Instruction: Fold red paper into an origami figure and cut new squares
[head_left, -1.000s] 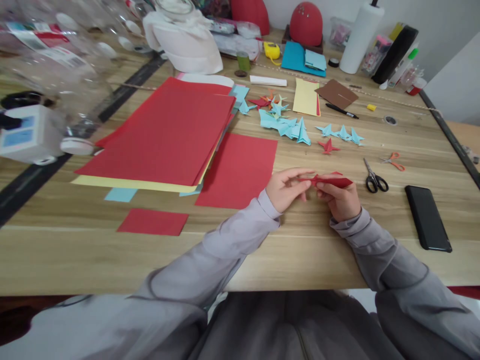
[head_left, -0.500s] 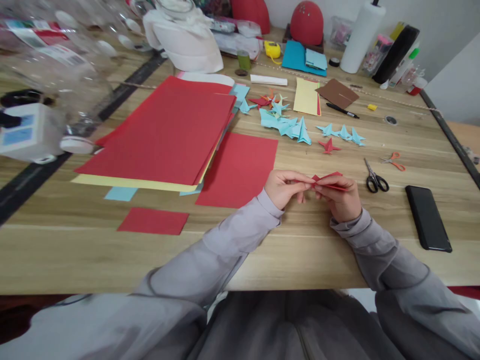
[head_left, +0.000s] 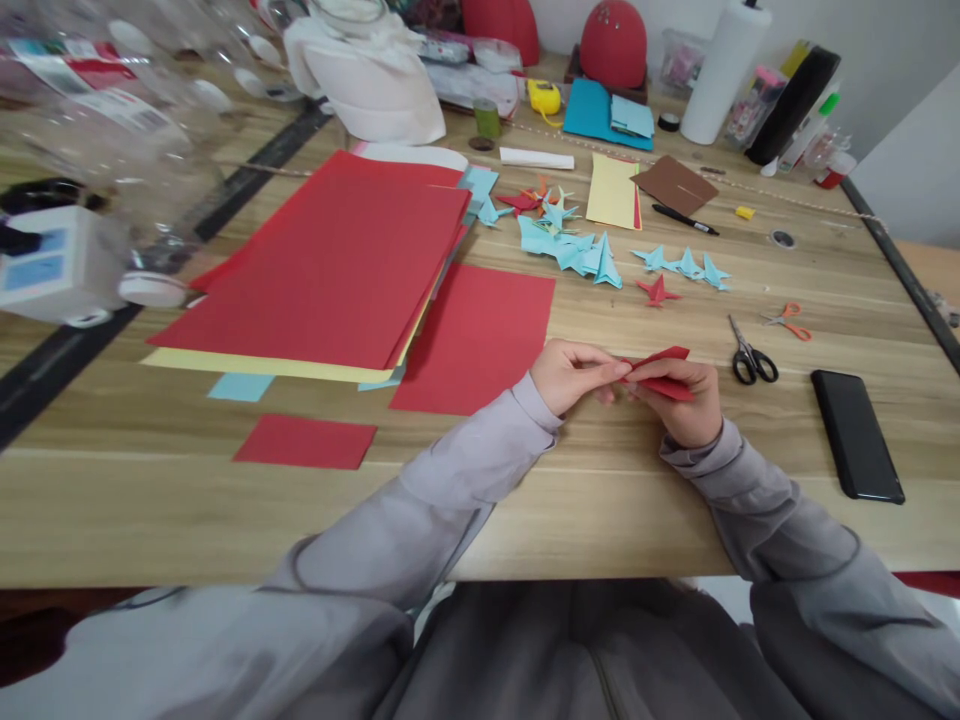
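A small folded piece of red paper (head_left: pixel 673 386) is pinched between both hands above the table's front half. My left hand (head_left: pixel 574 378) grips its left end between thumb and fingers. Around its right part my right hand (head_left: pixel 686 400) is closed, with two red flaps standing apart past the fingers. The inner folds are hidden by the fingertips. Just beyond the hands lies a red paper crane (head_left: pixel 657 292), and behind it a row of light blue paper cranes (head_left: pixel 688 265). A red paper sheet (head_left: pixel 480 335) lies beside my left hand.
Black-handled scissors (head_left: pixel 750 357), orange scissors (head_left: pixel 789 318) and a phone (head_left: pixel 859 435) lie to the right. A stack of red sheets (head_left: pixel 322 270) and a red rectangle (head_left: pixel 305 441) are at left, near plastic bottles (head_left: pixel 150 180). Further back are a pen (head_left: pixel 684 219) and more cranes (head_left: pixel 570 245).
The red paper's flaps have spread further apart in my right hand. My left thumb has shifted slightly right, over the paper's left end. Things on the table stay where they were.
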